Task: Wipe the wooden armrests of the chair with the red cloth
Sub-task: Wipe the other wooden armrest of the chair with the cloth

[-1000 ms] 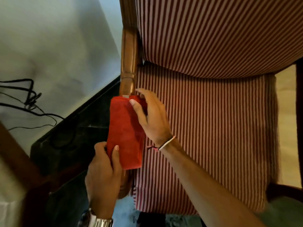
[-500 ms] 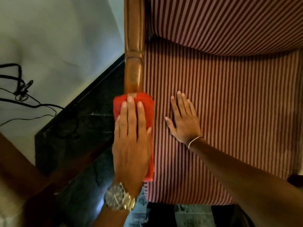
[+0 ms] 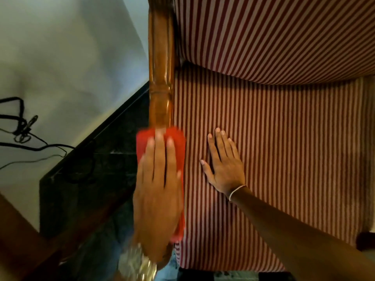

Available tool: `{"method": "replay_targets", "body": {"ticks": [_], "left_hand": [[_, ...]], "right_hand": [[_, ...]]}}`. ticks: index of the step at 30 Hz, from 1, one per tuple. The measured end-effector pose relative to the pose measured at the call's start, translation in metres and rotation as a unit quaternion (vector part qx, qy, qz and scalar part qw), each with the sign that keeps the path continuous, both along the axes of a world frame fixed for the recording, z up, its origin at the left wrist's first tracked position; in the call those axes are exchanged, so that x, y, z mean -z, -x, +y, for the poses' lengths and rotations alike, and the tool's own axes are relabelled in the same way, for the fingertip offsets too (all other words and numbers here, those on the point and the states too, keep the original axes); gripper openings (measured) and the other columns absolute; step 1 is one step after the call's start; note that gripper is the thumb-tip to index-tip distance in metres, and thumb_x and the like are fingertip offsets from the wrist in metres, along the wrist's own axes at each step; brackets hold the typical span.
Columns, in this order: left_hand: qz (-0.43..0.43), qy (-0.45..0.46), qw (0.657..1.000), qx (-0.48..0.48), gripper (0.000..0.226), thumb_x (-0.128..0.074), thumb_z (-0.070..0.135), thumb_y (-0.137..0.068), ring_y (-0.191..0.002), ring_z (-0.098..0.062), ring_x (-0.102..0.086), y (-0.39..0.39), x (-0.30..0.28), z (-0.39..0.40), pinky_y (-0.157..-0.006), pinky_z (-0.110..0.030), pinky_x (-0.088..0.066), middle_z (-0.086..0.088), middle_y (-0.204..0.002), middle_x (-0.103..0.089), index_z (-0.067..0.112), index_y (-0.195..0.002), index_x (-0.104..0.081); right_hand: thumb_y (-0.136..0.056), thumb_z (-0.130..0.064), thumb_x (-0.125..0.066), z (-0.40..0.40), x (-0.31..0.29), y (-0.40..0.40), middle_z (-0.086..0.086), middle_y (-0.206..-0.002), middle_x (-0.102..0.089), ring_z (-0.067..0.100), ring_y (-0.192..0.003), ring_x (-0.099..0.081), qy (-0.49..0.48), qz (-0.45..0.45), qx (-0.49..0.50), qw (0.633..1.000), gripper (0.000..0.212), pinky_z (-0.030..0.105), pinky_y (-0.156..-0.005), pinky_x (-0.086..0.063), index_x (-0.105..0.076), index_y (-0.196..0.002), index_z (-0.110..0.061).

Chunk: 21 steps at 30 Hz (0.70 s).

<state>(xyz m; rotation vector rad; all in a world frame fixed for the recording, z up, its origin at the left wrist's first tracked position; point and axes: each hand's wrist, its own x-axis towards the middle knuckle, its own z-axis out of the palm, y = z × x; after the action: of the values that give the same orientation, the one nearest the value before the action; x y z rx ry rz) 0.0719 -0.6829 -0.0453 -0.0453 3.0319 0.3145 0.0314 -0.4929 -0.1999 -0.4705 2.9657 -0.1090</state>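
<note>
The red cloth [image 3: 178, 147] lies folded over the near part of the chair's left wooden armrest [image 3: 161, 78]. My left hand [image 3: 158, 191] lies flat on top of the cloth, fingers straight and pointing away from me, pressing it onto the wood; it is motion-blurred. The glossy brown armrest runs up from under the cloth to the chair back. My right hand [image 3: 224, 165] rests palm down, fingers spread, on the red-and-white striped seat cushion [image 3: 284, 159], just right of the cloth. The right armrest is barely seen as a dark piece [image 3: 365, 240] at the far right edge.
The striped backrest [image 3: 274, 33] fills the top right. A white wall [image 3: 60, 57] is to the left, with black cables [image 3: 22, 130] hanging against it. A dark stone floor [image 3: 91, 179] and a brown wooden piece [image 3: 20, 240] lie beside the chair at the lower left.
My right hand left the cloth and settled flat on the seat. My left hand moved from gripping the cloth's near end to lying flat on it, and now slides along the armrest.
</note>
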Motion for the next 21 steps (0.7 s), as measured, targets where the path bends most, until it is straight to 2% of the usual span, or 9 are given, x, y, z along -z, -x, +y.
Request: {"method": "replay_targets", "body": {"ticks": [1, 3, 7, 8, 10, 14, 16, 19, 21], "left_hand": [[0.000, 0.007, 1.000, 0.014, 0.060, -0.030, 0.029, -0.106, -0.156, -0.035, -0.009, -0.018, 0.000, -0.002, -0.124, -0.054, -0.026, -0.021, -0.167, -0.013, 0.004, -0.159, -0.015], [0.017, 0.008, 1.000, 0.015, 0.061, -0.030, 0.029, -0.106, -0.157, -0.035, -0.011, 0.003, 0.007, -0.007, -0.126, -0.052, -0.021, -0.021, -0.168, -0.013, 0.004, -0.160, -0.013], [0.074, 0.003, 0.997, -0.014, 0.063, -0.036, 0.022, -0.106, -0.158, -0.031, -0.011, 0.157, 0.008, -0.002, -0.129, -0.048, -0.016, -0.018, -0.170, -0.012, 0.007, -0.161, -0.010], [0.075, 0.000, 0.997, -0.021, 0.063, -0.036, 0.021, -0.105, -0.159, -0.031, -0.010, 0.173, 0.008, -0.001, -0.129, -0.048, -0.015, -0.018, -0.170, -0.011, 0.007, -0.161, -0.010], [0.077, -0.010, 0.996, -0.032, 0.062, -0.033, 0.023, -0.107, -0.159, -0.029, -0.007, 0.147, 0.013, -0.003, -0.129, -0.047, -0.015, -0.017, -0.171, -0.009, 0.008, -0.162, -0.008], [0.030, -0.012, 0.999, 0.006, 0.060, -0.027, 0.028, -0.107, -0.158, -0.033, -0.008, -0.008, 0.009, -0.005, -0.125, -0.051, -0.022, -0.020, -0.169, -0.010, 0.004, -0.160, -0.014], [0.030, -0.003, 0.999, 0.020, 0.062, -0.031, 0.028, -0.105, -0.156, -0.034, -0.010, -0.019, 0.013, -0.007, -0.124, -0.051, -0.021, -0.022, -0.167, -0.014, 0.003, -0.159, -0.016], [0.081, 0.011, 0.996, 0.016, 0.063, -0.039, 0.022, -0.104, -0.158, -0.032, -0.012, 0.076, 0.010, 0.001, -0.128, -0.046, -0.014, -0.018, -0.169, -0.015, 0.007, -0.161, -0.015], [0.095, 0.001, 0.995, -0.007, 0.062, -0.037, 0.022, -0.104, -0.158, -0.030, -0.015, 0.163, 0.008, -0.003, -0.129, -0.045, -0.014, -0.017, -0.169, -0.016, 0.009, -0.161, -0.015]], "right_hand": [[-0.104, -0.058, -0.027, -0.002, 0.001, -0.002, 0.015, -0.172, -0.012, 0.027, -0.161, -0.010, -0.002, 0.003, 0.001, 1.000, 0.075, 0.046, -0.132, -0.015, -0.014, -0.163, -0.013], [-0.104, -0.057, -0.027, -0.005, 0.002, -0.005, 0.015, -0.172, -0.013, 0.027, -0.161, -0.011, 0.002, 0.002, 0.000, 1.000, 0.075, 0.046, -0.132, -0.015, -0.015, -0.163, -0.013], [-0.104, -0.056, -0.028, -0.003, 0.002, 0.003, 0.015, -0.171, -0.015, 0.027, -0.161, -0.012, 0.000, 0.010, 0.004, 1.000, 0.074, 0.045, -0.132, -0.012, -0.021, -0.162, -0.011], [-0.104, -0.057, -0.027, 0.000, 0.001, 0.003, 0.015, -0.172, -0.015, 0.027, -0.161, -0.012, -0.001, 0.007, 0.005, 1.000, 0.074, 0.044, -0.133, -0.010, -0.021, -0.162, -0.011], [-0.104, -0.057, -0.027, 0.001, 0.000, 0.003, 0.014, -0.172, -0.013, 0.026, -0.161, -0.010, 0.000, 0.009, -0.003, 1.000, 0.074, 0.043, -0.133, -0.008, -0.021, -0.162, -0.012], [-0.104, -0.057, -0.027, -0.008, 0.000, 0.004, 0.014, -0.172, -0.012, 0.026, -0.161, -0.010, -0.001, 0.013, 0.004, 1.000, 0.074, 0.042, -0.133, -0.005, -0.019, -0.163, -0.012], [-0.104, -0.057, -0.027, -0.009, 0.003, 0.004, 0.015, -0.172, -0.013, 0.027, -0.161, -0.011, -0.004, 0.018, 0.010, 1.000, 0.074, 0.043, -0.133, -0.008, -0.019, -0.163, -0.012], [-0.104, -0.057, -0.026, -0.004, 0.004, 0.005, 0.014, -0.172, -0.011, 0.026, -0.161, -0.009, -0.007, 0.019, 0.009, 1.000, 0.074, 0.043, -0.133, -0.008, -0.017, -0.163, -0.013], [-0.104, -0.057, -0.025, -0.005, 0.004, 0.006, 0.014, -0.172, -0.010, 0.025, -0.162, -0.007, -0.013, 0.018, 0.009, 1.000, 0.075, 0.041, -0.133, -0.003, -0.015, -0.163, -0.014]]}}
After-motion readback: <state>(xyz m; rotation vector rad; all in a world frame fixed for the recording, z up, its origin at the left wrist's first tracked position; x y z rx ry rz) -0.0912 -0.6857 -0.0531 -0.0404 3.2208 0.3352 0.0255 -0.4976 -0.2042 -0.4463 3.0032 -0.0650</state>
